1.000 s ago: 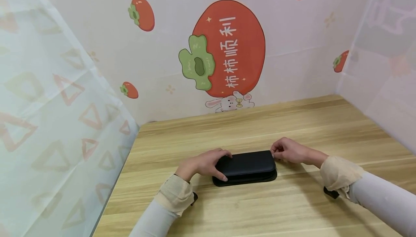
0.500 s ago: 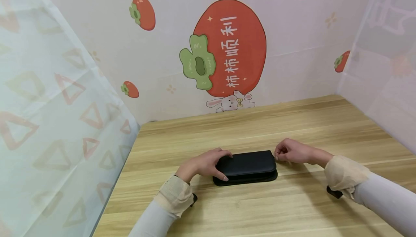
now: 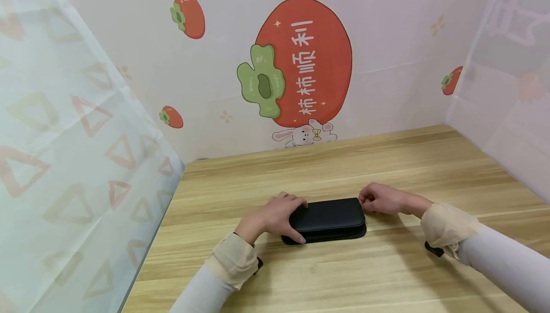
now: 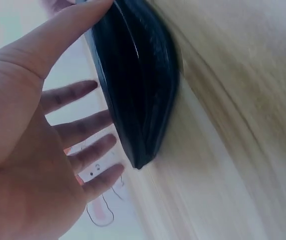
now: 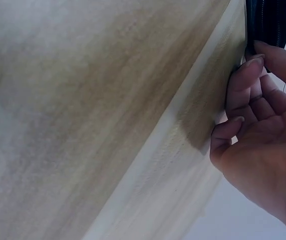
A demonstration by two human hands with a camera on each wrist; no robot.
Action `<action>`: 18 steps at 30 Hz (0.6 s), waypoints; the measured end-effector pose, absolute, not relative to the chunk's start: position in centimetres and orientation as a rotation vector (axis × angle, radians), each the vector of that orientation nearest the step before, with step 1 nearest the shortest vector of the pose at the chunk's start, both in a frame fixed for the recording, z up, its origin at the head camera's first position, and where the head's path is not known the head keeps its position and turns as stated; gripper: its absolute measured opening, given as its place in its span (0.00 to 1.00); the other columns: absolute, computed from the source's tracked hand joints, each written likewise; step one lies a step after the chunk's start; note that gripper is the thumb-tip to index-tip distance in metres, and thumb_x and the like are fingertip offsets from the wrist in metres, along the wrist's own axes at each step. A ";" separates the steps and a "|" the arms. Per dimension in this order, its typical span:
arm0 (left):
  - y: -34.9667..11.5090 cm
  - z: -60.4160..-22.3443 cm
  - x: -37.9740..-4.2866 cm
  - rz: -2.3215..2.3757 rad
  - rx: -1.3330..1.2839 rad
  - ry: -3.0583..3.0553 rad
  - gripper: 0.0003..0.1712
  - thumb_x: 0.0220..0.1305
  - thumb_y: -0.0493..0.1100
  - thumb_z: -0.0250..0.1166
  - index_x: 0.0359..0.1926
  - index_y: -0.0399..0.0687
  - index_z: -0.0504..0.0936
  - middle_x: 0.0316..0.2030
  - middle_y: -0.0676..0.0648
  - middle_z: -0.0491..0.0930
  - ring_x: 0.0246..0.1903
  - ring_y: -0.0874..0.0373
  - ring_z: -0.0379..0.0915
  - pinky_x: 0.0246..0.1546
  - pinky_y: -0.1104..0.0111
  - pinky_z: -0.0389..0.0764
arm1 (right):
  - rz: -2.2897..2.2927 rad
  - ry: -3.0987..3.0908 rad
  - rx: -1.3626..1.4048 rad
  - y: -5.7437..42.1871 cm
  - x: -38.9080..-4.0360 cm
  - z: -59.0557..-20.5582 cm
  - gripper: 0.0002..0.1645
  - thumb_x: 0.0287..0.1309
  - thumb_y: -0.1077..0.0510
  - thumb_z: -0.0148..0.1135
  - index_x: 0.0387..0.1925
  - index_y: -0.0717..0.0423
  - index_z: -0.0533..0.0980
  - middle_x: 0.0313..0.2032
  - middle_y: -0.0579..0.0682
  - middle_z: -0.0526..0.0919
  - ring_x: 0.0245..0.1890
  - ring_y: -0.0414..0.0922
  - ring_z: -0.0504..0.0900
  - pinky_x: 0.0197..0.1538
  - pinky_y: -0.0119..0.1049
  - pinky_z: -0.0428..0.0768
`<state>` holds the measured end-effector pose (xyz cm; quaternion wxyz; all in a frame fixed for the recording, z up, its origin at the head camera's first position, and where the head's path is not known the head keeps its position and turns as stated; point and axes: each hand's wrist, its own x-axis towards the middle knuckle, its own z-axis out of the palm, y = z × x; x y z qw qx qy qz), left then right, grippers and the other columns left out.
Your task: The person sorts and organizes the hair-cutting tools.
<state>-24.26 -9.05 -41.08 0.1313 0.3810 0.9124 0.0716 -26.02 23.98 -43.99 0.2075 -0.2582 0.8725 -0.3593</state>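
A black zippered case with a smooth leather-like top lies on the wooden table. My left hand holds its left end, thumb along the front edge and fingers reaching over the back. In the left wrist view, the thumb of this left hand rests along the case, the other fingers spread behind it. At the right end, my right hand has thumb and forefinger pinched together at the back corner. The right wrist view shows zipper teeth on the case just above the fingertips; what they pinch is hidden.
The wood-grain table runs back to a hanging cloth printed with red persimmons. Another cloth with triangles hangs along the left side, and a pale one on the right. Small black devices sit under both wrists.
My right hand moved slightly right, away from the case's end, then back left to it. The left hand and its thumb shifted a little to the right along the case.
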 end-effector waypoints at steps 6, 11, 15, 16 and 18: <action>-7.9 -41.4 -23.9 0.236 1.116 2.631 0.49 0.41 0.63 0.72 0.62 0.51 0.62 0.57 0.52 0.65 0.55 0.59 0.62 0.54 0.66 0.66 | -0.979 2.417 -0.735 23.7 -26.2 -43.9 0.07 0.61 0.67 0.52 0.27 0.61 0.74 0.18 0.49 0.72 0.16 0.40 0.68 0.21 0.32 0.68; -7.4 -41.5 -23.8 0.150 1.134 2.662 0.47 0.43 0.62 0.72 0.62 0.51 0.63 0.57 0.50 0.65 0.55 0.58 0.63 0.54 0.66 0.66 | -0.983 2.405 -0.728 23.8 -26.2 -43.8 0.08 0.62 0.66 0.52 0.26 0.61 0.73 0.18 0.48 0.71 0.16 0.40 0.67 0.21 0.32 0.68; -7.2 -41.5 -23.5 0.079 1.169 2.689 0.46 0.45 0.62 0.71 0.62 0.50 0.63 0.59 0.49 0.65 0.57 0.55 0.62 0.55 0.65 0.65 | -0.994 2.388 -0.717 23.9 -26.2 -43.7 0.08 0.62 0.66 0.52 0.26 0.63 0.73 0.18 0.49 0.70 0.16 0.40 0.66 0.21 0.32 0.67; -7.2 -41.5 -23.4 0.062 1.173 2.695 0.46 0.45 0.62 0.70 0.62 0.50 0.63 0.59 0.49 0.65 0.57 0.55 0.62 0.55 0.65 0.66 | -1.000 2.383 -0.713 24.0 -26.2 -43.7 0.08 0.62 0.65 0.52 0.26 0.63 0.73 0.18 0.49 0.70 0.16 0.39 0.66 0.21 0.31 0.67; -7.2 -41.4 -23.3 0.040 1.174 2.706 0.46 0.45 0.62 0.70 0.62 0.50 0.63 0.59 0.49 0.65 0.57 0.54 0.62 0.55 0.64 0.66 | -1.012 2.375 -0.715 24.0 -26.2 -43.7 0.08 0.62 0.65 0.53 0.27 0.63 0.73 0.19 0.51 0.71 0.17 0.40 0.67 0.22 0.32 0.67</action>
